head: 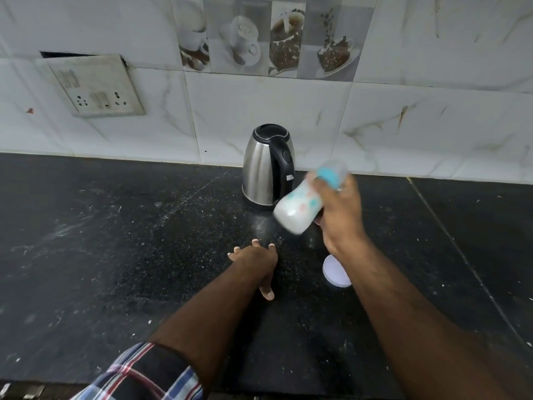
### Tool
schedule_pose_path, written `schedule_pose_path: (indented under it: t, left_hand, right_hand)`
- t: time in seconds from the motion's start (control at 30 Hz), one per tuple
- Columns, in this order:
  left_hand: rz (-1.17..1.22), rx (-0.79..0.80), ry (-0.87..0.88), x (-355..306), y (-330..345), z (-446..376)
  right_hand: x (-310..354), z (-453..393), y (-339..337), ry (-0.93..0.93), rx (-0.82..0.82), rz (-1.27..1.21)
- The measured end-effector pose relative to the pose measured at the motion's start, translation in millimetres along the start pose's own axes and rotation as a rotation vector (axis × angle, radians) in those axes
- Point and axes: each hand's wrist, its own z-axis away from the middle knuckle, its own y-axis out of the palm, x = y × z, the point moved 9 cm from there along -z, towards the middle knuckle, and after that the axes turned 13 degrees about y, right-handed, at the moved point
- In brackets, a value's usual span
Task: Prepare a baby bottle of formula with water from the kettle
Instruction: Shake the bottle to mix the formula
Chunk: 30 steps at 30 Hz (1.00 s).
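Plaid sleeve (138,373) covers my left forearm at the near bench (86,255) edge. My left grip (255,262) lies flat on the bench, fingers spread, holding nothing. My right grip (339,209) is closed around the baby bottle (301,207), tilted and blurred, raised beside the kettle (266,166). White lid (336,271) rests beneath my right wrist.

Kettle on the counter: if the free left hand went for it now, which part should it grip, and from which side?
Probably the black handle of the kettle. It runs down the kettle's right side, facing the right hand that holds the bottle. The left hand rests flat on the counter in front, so it should come forward and wrap the handle from the front right; the steel body offers no easy hold.
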Motion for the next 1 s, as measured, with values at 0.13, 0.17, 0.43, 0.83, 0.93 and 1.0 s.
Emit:
schedule_pose_path:
  t: [0.13,0.17,0.43,0.83,0.93,1.0]
  left_hand:
    - [-0.021,-0.019,0.008,-1.3,-1.0,4.0]
    - [-0.024,-0.009,0.006,-1.4,-1.2,4.6]
    - [-0.017,0.000,0.009,-2.1,-1.3,4.6]
    - [-0.011,-0.021,-0.003,-1.1,-0.7,3.9]
    - [-0.024,-0.006,-0.005,-0.7,-0.2,2.6]
    - [-0.023,-0.002,0.000,-0.9,-0.9,1.6]
  right_hand:
    - [-1.9,2.3,5.3,0.067,-0.002,0.029]
    - [-8.4,3.8,11.7,0.053,0.050,0.154]
    - [-13.5,1.6,14.2,0.053,0.073,0.190]
    - [17.9,-9.8,-3.1,-0.023,-0.052,-0.114]
    - [-9.9,1.1,13.0,0.064,0.044,0.261]
    - [-5.0,0.7,11.3,0.014,0.023,0.245]
